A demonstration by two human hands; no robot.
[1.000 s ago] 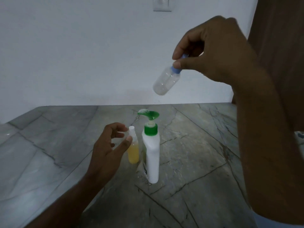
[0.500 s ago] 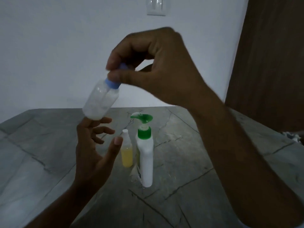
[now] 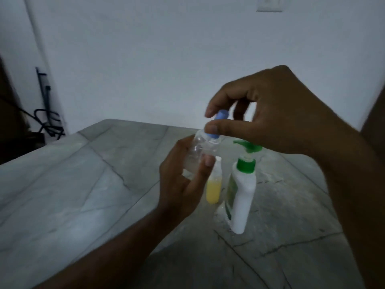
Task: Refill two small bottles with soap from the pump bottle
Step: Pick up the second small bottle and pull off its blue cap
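Clear bottle (image 3: pixel 200 151): midair, above worktop (image 3: pixel 87 184); looks empty, light, slick.
Left hand (image 3: pixel 183 180): wraps body.
Right hand (image 3: pixel 256 113): pinches blue cap (image 3: pixel 217 126).
Hold: body firm, twist cap only.

No legible text, brand, number or sign was found. The pump bottle (image 3: pixel 241 197) carried a green-printed label on its side, turned edge-on to the camera and too blurred for any letter to be made out. The small bottle with yellow liquid (image 3: pixel 213 184) showed no print on its visible face. The clear bottle with the blue cap (image 3: pixel 201 149) showed none either, though it was partly covered. The plate on the wall (image 3: pixel 269 4), cut off at the top edge, bore no readable marking.
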